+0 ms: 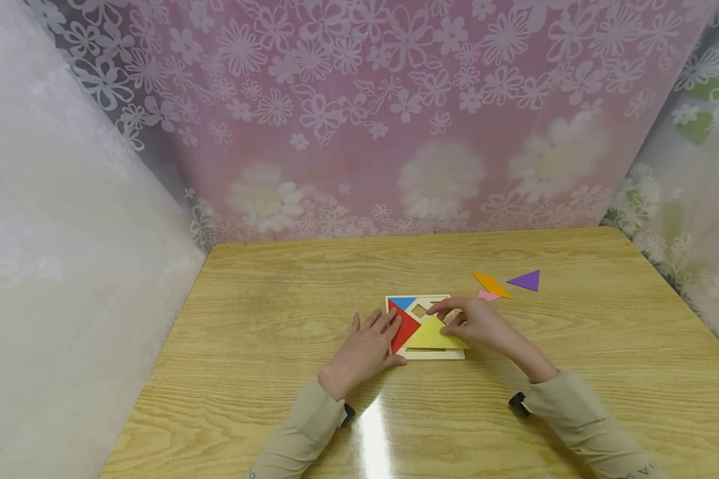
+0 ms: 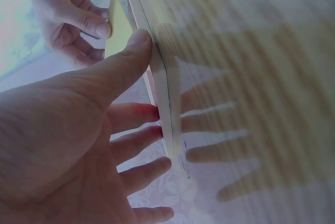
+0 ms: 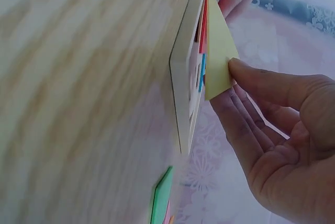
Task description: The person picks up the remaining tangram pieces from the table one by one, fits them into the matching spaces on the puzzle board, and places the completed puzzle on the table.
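A pale wooden tangram tray (image 1: 434, 356) lies on the table with a red triangle (image 1: 404, 329) and a small blue triangle (image 1: 402, 303) set in its left part. My left hand (image 1: 359, 348) rests over the tray's left side, fingers spread across the red triangle and thumb against the front edge. Between thumb and fingers, my right hand (image 1: 478, 322) pinches a large yellow triangle (image 1: 433, 336). It is tilted over the tray, its right end raised off the surface in the right wrist view. Square and triangular cut-outs show behind it.
Beyond the right hand lie an orange parallelogram (image 1: 491, 285), a purple triangle (image 1: 526, 281) and a partly hidden pink piece (image 1: 488, 295). A green piece (image 3: 161, 195) shows on the table in the right wrist view. Flowered curtains (image 1: 347, 133) hang at the table's back and sides.
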A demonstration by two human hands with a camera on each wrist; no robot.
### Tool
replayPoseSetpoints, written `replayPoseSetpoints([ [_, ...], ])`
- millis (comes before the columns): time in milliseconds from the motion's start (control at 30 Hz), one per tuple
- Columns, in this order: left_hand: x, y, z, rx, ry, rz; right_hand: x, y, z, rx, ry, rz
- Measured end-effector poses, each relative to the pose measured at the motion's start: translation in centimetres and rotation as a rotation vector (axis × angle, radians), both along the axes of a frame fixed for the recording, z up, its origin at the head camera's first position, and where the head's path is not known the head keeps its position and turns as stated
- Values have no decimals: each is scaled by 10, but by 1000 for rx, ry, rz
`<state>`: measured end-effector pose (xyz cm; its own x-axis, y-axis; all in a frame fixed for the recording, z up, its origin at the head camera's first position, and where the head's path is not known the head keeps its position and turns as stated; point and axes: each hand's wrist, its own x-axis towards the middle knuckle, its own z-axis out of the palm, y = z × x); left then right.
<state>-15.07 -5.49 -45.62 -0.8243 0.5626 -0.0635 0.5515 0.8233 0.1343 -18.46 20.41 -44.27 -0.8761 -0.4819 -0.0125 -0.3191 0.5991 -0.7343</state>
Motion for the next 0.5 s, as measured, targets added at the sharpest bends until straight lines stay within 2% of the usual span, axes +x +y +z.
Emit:
replayPoseSetpoints([
  [167,0,0,0,-4,-1,4,1,-7,-1,-1,8,14],
  [367,0,1,1,-4,-3,6,2,-11,-4,24,57,40],
  [500,1,1,1,-3,-7,7,3,-13,-4,4,68,74],
])
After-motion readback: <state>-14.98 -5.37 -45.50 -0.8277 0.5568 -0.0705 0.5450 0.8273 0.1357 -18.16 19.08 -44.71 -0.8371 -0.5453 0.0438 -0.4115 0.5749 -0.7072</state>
